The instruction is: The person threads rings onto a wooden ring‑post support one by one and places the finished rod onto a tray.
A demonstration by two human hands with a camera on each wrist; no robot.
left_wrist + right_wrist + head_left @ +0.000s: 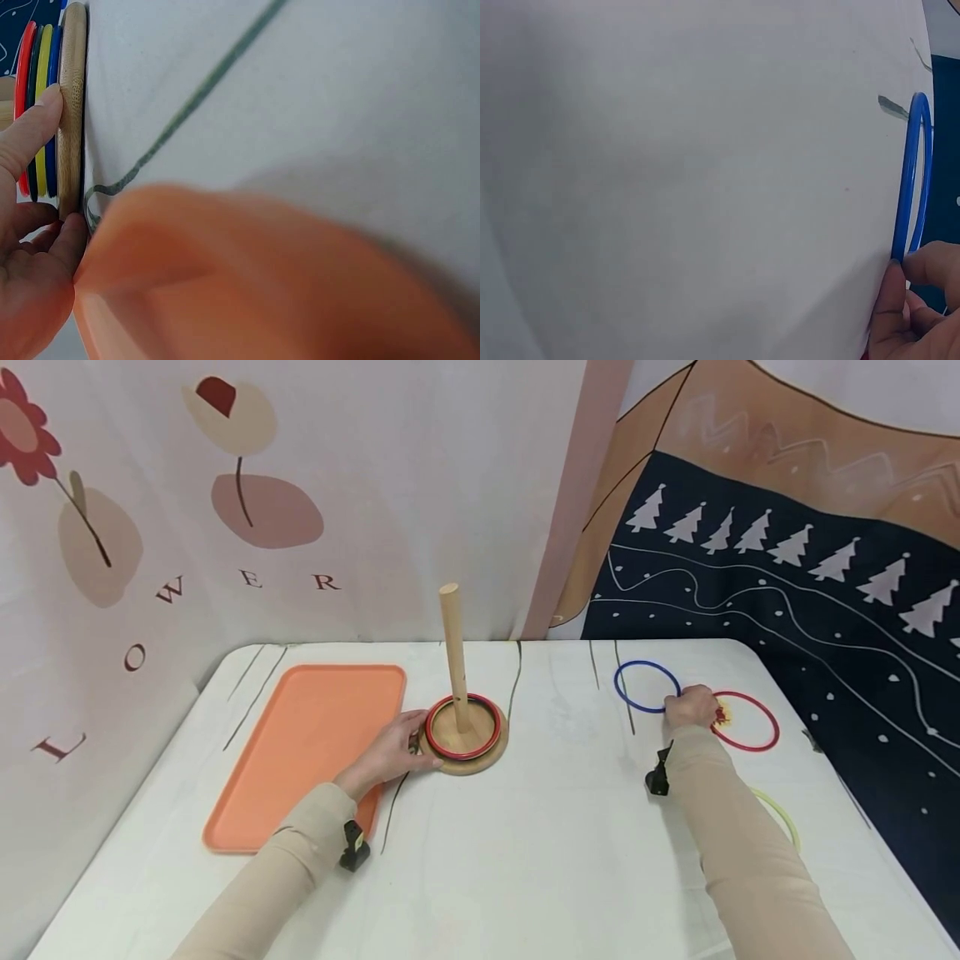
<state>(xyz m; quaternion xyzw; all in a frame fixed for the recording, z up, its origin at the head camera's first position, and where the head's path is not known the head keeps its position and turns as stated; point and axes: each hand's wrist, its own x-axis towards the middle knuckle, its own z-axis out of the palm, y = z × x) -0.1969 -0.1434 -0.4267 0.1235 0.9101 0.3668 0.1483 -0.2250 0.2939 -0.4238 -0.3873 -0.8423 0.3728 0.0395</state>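
The wooden base (472, 768) of a ring-toss stand sits on the white table, its peg (453, 652) upright. My left hand (392, 750) grips the base's left edge, thumb over its top and fingertips at its rim. Stacked round the peg in the left wrist view are a red ring (24, 97), a dark ring, a yellow ring (42, 176) and a blue one lowest. Over at the right, my right hand (690, 707) pinches the near edge of another blue ring (647, 662) between thumb and fingers. The right wrist view shows this blue ring (907, 180) almost edge-on.
An orange tray (300, 760) lies left of the stand. A second red ring (777, 733) is just right of my right hand, and a yellow-green ring (783, 817) lies partly hidden under my right forearm. Printed curtains hang behind the table.
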